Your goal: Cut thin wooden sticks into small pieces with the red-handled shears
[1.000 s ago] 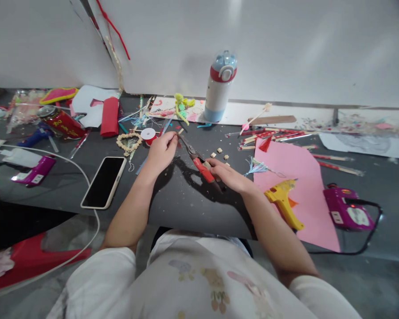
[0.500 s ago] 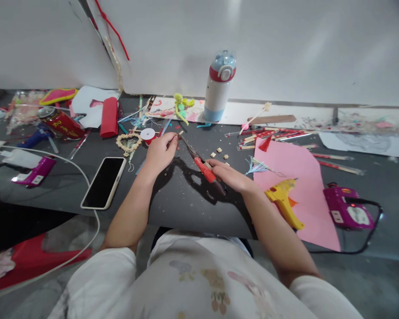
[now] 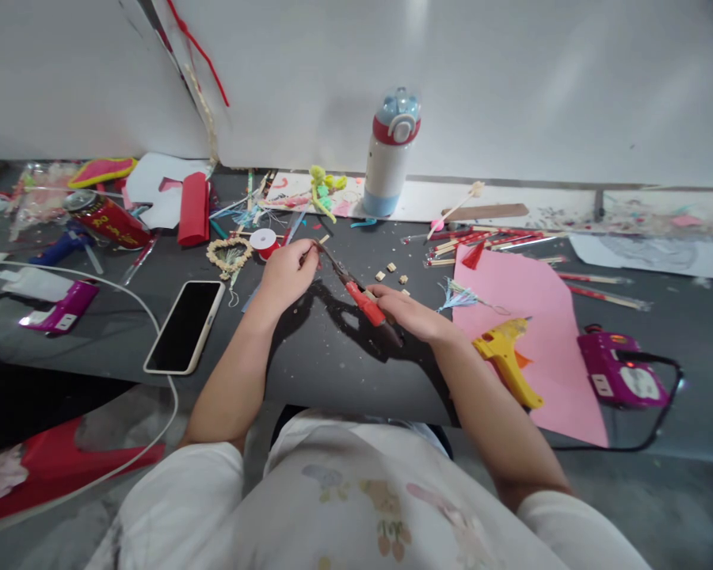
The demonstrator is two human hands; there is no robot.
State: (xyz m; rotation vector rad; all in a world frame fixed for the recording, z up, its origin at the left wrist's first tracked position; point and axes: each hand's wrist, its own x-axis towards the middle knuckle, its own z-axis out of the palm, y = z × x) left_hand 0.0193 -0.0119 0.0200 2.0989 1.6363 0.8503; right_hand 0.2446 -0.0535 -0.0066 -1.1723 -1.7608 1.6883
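My right hand is wrapped around a pair of pliers with red handles that darken at the ends. Their narrow metal jaws point up and left, reaching the fingertips of my left hand. Those left fingers are pinched together at the jaw tips, and whatever they hold is too small or hidden to make out. A small pale stick piece shows just beyond the jaws. Several short cut wooden bits lie on the dark table, to the right of the jaws.
Behind my hands stands a white and blue bottle. A phone lies left of my left forearm. By my right forearm, a yellow glue gun rests on pink paper. A ribbon spool and heart-shaped wreath sit nearby.
The plier jaws have shifted slightly left and closer to my left fingertips. My left hand has dipped a little; my right hand keeps its hold on the handles.
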